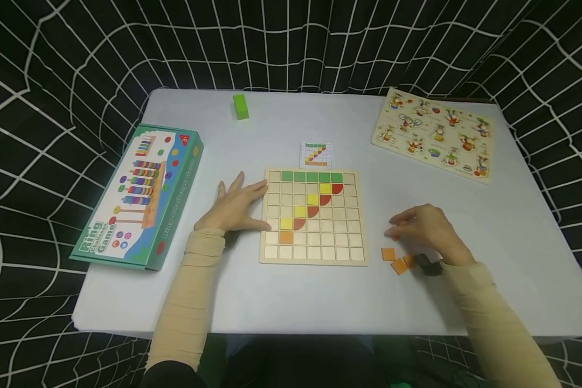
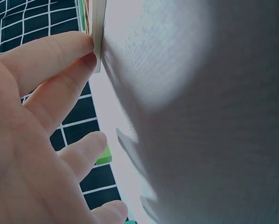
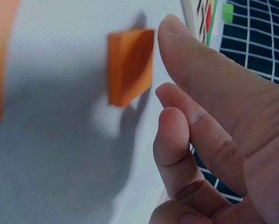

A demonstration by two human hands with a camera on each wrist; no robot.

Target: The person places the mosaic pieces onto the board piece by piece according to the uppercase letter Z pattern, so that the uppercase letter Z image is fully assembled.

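A wooden grid board (image 1: pixel 341 253) lies flat, carrying a row of green squares, a diagonal of yellow squares and red quarter-round tiles, and one orange square (image 1: pixel 286 237). With fingers spread, my left hand (image 1: pixel 235 207) touches the board's left edge; the left wrist view shows fingertips (image 2: pixel 85 43) at that edge. My right hand (image 1: pixel 427 229) hovers right of the board, fingers loosely bent and holding nothing. Just below it lie loose orange square tiles (image 1: pixel 388 254). In the right wrist view an orange tile (image 3: pixel 132 65) is beside the thumb tip, apart from it.
A small pattern card (image 1: pixel 315 155) lies behind the board. To the left is a green game box (image 1: pixel 136 196); a green block (image 1: pixel 240 106) stands at the back. A picture puzzle board (image 1: pixel 434 134) lies back right. White netting (image 1: pixel 291 64) surrounds the table.
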